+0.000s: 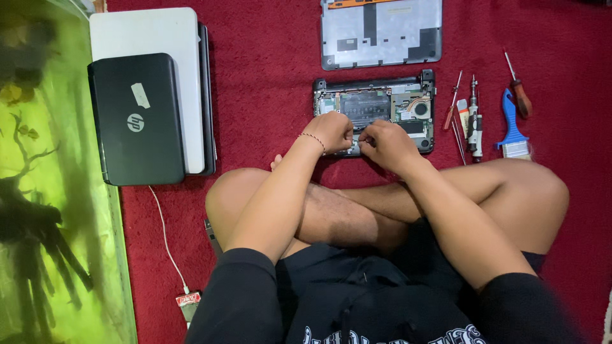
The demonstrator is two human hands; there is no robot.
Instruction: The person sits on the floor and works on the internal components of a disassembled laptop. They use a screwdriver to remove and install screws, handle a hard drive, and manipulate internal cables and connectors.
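1. Red carpet [268, 57] is spread over the floor; a stack of closed laptops [150, 102] is laid far left, black one on top, w/ a white cable [167, 236] trailing near.
2. A removed grey bottom cover [381, 33] is set at far centre, just beyond the opened small laptop [382, 105], board and fan exposed.
3. Tools are lined up to the right: blue-handled brush [512, 127], red-handled screwdriver [519, 92], a second thin screwdriver [452, 105], a grey driver [473, 121].
4. Left hand [331, 130] and right hand [386, 143] are pressed on the laptop's near edge, fingers curled tight and almost touching. Something small seems pinched between them; what it is can't be told.
5. Risk, as judged: a connector or ribbon could be torn if pulled at an angle; small screws could be lost in the carpet pile; static from carpet could harm the board.
6. Hidden: fingertips and the part worked on are covered by knuckles; the cover's far edge is cut off.
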